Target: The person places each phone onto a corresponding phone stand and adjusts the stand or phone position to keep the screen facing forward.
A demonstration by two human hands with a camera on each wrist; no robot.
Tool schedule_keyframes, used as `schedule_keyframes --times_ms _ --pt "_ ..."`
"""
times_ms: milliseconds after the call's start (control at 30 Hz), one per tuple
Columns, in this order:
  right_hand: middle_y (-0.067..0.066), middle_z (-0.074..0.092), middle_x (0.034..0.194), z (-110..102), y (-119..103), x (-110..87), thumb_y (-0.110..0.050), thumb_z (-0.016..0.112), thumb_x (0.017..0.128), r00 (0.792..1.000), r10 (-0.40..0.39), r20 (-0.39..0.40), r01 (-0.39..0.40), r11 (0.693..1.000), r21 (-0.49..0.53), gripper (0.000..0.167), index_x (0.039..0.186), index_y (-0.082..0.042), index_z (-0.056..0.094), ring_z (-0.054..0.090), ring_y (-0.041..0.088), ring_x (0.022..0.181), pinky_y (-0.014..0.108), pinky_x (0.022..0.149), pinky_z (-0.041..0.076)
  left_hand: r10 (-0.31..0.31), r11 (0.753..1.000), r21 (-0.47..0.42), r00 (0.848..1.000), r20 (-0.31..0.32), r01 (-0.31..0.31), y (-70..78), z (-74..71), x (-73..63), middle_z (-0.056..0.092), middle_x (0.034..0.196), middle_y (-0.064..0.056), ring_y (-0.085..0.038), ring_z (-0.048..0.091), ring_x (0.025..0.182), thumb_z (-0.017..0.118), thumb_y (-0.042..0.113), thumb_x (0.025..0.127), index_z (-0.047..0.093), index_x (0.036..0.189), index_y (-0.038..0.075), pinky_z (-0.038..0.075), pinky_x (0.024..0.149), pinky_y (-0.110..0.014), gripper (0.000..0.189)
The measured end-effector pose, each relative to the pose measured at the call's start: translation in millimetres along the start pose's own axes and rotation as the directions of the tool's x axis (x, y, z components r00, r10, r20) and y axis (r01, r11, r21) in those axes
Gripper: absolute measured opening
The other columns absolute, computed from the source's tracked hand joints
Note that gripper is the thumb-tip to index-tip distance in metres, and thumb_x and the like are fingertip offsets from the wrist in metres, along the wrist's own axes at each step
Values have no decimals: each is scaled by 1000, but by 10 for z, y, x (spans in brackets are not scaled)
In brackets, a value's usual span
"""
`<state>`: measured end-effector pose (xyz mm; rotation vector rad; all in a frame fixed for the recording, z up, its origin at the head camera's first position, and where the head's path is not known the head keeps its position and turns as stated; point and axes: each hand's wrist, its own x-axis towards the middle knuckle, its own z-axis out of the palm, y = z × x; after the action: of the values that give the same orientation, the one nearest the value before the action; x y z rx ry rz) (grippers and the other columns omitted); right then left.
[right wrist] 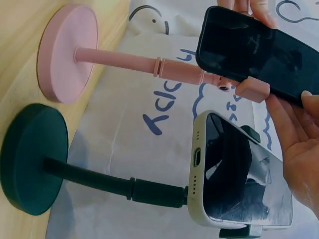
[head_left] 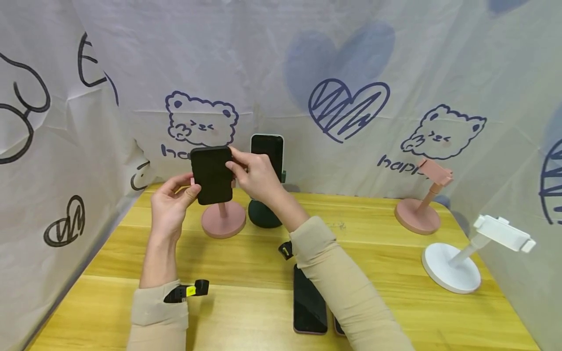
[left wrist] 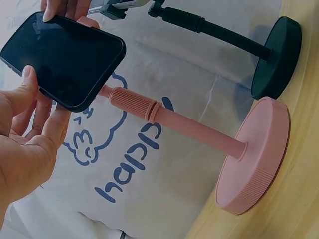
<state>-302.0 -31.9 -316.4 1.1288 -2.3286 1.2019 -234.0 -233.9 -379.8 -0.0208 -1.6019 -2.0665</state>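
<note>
A black smartphone (head_left: 212,175) stands upright in front of the pink phone stand (head_left: 224,222), at the height of its clamp. My left hand (head_left: 171,200) holds the phone's left edge, thumb on its front and fingers behind. The right hand (head_left: 259,176) pinches the opposite edge near the top corner. In the right wrist view one pink clamp jaw hooks over the phone's edge beside the right hand's fingers. The stand's ribbed collar (left wrist: 132,102) and round base show in the left wrist view; the phone hides the clamp's back.
Close on the right, a dark green stand (right wrist: 35,159) carries a phone in a pale case (right wrist: 244,174). Another pink stand (head_left: 417,215) and a white stand (head_left: 452,268) stand at the table's right. Under my right forearm lie two phones, one a dark phone (head_left: 309,307). A printed cloth (head_left: 272,63) hangs behind.
</note>
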Motion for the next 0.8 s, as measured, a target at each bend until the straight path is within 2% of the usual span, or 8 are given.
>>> schedule_keyframes --times_ms 200,333,500,700,800 --pt "15 75 117 65 -24 -33 -15 61 107 997 73 -23 -70 993 99 44 148 -2 55 71 19 69 19 59 52 -12 999 43 1000 -8 12 9 7 -8 70 95 -1 -10 70 82 72 -8 92 75 114 1 60 79 -19 24" --pt "13 72 129 118 -15 -40 -17 61 107 990 117 -74 -106 984 146 41 146 -5 59 71 18 79 19 61 52 -16 997 78 1000 -12 17 31 36 -2 68 96 -1 -9 71 84 72 -4 94 72 118 -2 59 81 -19 25" --pt "14 75 113 157 -16 -50 -17 61 107 984 145 -104 -125 976 180 40 145 -4 60 69 19 73 18 58 48 -37 997 69 998 -42 40 54 77 -12 67 96 -2 -8 71 84 72 -1 95 71 118 -2 60 83 -19 24" --pt "14 74 120 160 -35 -63 -14 62 106 981 153 -121 -129 974 187 40 144 -4 61 70 20 79 19 57 47 -57 996 59 997 -54 60 89 98 -17 67 100 -2 -9 71 83 71 1 96 72 120 -1 60 84 -20 24" --pt "13 74 119 152 -40 -99 -12 62 106 981 162 -104 -136 967 217 41 146 -5 59 72 21 86 16 67 53 -67 995 65 997 -50 70 95 83 -17 67 101 -2 -8 71 85 71 1 96 73 119 2 59 85 -20 23"
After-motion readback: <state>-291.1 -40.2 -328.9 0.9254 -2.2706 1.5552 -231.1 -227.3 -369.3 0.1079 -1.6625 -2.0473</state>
